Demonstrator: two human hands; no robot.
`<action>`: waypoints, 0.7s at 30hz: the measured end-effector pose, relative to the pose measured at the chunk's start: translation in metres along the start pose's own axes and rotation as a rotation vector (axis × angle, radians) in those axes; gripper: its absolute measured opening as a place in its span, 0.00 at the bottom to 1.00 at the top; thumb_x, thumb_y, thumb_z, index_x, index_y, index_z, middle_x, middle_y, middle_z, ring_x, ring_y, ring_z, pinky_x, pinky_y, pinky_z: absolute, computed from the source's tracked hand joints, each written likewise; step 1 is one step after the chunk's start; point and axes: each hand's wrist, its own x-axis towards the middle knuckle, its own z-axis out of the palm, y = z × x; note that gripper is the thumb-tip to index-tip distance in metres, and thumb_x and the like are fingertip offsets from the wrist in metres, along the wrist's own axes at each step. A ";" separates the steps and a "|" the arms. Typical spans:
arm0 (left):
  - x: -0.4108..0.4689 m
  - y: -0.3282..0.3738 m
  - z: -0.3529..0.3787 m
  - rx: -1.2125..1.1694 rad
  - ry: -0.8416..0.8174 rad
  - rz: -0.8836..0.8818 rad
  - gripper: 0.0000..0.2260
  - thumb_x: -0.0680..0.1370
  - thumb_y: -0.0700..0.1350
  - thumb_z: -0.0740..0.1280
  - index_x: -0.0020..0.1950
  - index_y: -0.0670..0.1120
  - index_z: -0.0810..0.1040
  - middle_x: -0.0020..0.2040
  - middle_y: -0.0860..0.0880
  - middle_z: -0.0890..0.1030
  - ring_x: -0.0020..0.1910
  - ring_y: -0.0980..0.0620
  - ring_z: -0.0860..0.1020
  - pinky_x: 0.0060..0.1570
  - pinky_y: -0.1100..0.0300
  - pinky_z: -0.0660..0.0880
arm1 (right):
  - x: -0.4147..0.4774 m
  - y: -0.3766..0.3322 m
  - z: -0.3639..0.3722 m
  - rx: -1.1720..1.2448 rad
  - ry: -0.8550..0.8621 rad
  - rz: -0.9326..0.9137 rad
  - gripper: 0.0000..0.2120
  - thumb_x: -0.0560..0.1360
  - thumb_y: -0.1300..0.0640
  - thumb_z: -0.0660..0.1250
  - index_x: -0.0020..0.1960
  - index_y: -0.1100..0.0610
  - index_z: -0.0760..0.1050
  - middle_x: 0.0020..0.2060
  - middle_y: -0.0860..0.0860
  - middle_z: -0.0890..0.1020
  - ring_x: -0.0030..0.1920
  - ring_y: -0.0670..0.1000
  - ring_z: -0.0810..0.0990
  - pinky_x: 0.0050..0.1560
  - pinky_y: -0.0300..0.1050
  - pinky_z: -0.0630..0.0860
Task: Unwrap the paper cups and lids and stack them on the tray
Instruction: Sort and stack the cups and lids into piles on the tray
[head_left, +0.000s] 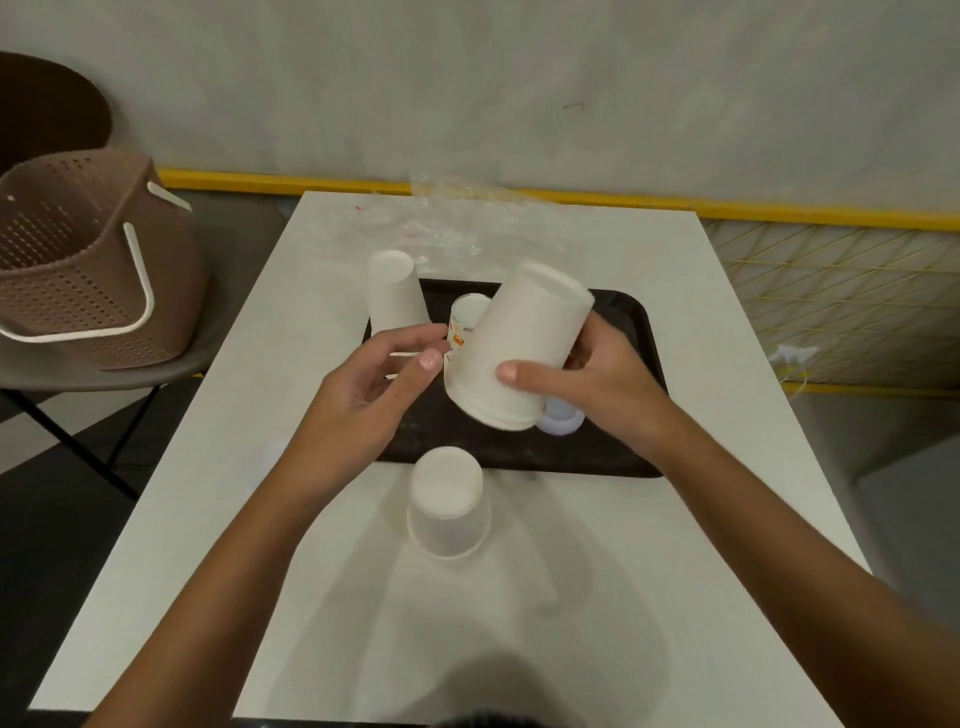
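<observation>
My right hand (587, 382) grips a stack of white paper cups (519, 348), tilted and upside down, above the black tray (631, 332). My left hand (374, 384) hovers beside the stack's rim with fingers apart, holding nothing that I can see. Behind the held stack stands a printed cup (465, 317) on the tray. Another upside-down white cup stack (395, 293) stands at the tray's far left corner. A single upside-down cup (449, 501) rests on the table in front of the tray. Translucent lids (561, 418) lie on the tray under my right hand.
Crumpled clear plastic wrap (457, 218) lies at the far edge of the white table (727, 467). A brown perforated basket (78, 260) sits on a chair to the left. A yellow rail and mesh fence (831, 291) run along the right.
</observation>
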 end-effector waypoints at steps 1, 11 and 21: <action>0.003 -0.002 0.000 0.010 -0.002 -0.008 0.12 0.73 0.58 0.66 0.56 0.58 0.77 0.54 0.58 0.81 0.55 0.57 0.78 0.51 0.71 0.73 | 0.006 0.001 -0.005 -0.017 0.046 -0.001 0.29 0.64 0.55 0.76 0.61 0.50 0.69 0.57 0.48 0.78 0.58 0.48 0.77 0.58 0.48 0.77; 0.004 -0.034 0.001 0.029 -0.018 -0.075 0.18 0.68 0.62 0.62 0.54 0.60 0.77 0.54 0.58 0.80 0.56 0.57 0.78 0.56 0.66 0.73 | 0.092 0.030 -0.049 -0.202 0.462 -0.051 0.34 0.67 0.51 0.75 0.68 0.54 0.62 0.62 0.48 0.73 0.57 0.44 0.71 0.56 0.37 0.71; -0.011 -0.038 0.002 0.009 0.053 -0.177 0.16 0.67 0.62 0.63 0.52 0.62 0.78 0.53 0.58 0.82 0.57 0.58 0.78 0.62 0.54 0.72 | 0.148 0.097 -0.050 -0.388 0.363 0.105 0.36 0.67 0.53 0.75 0.69 0.58 0.61 0.67 0.54 0.70 0.67 0.54 0.69 0.67 0.50 0.67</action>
